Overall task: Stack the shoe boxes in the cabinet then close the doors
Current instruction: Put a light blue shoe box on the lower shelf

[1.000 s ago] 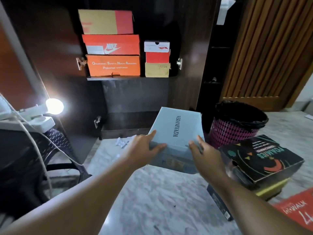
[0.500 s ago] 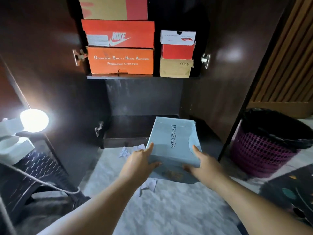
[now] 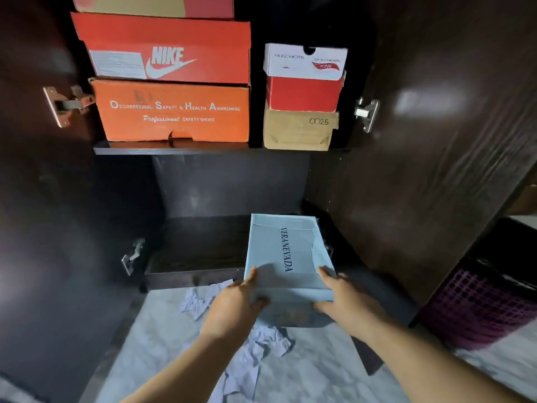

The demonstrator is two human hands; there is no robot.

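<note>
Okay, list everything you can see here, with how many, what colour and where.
Light blue shoe box: 1, going into lower compartment, right side.
Orange safety-shoe box: 1, upper shelf, left, bottom of stack.
Nike box: 1, red-orange, on top of it.
Tan-and-red box: 1, above that, cut off.
Brown box: 1, upper shelf, right.
Red box: 1, on brown one.
White Skechers box: 1, topmost.
Crumpled paper: several pieces, pale, on floor.
Basket: 1, magenta, right.
Cabinet doors: 2, dark brown, open.
Left hand, right hand: gripping blue box.
</note>
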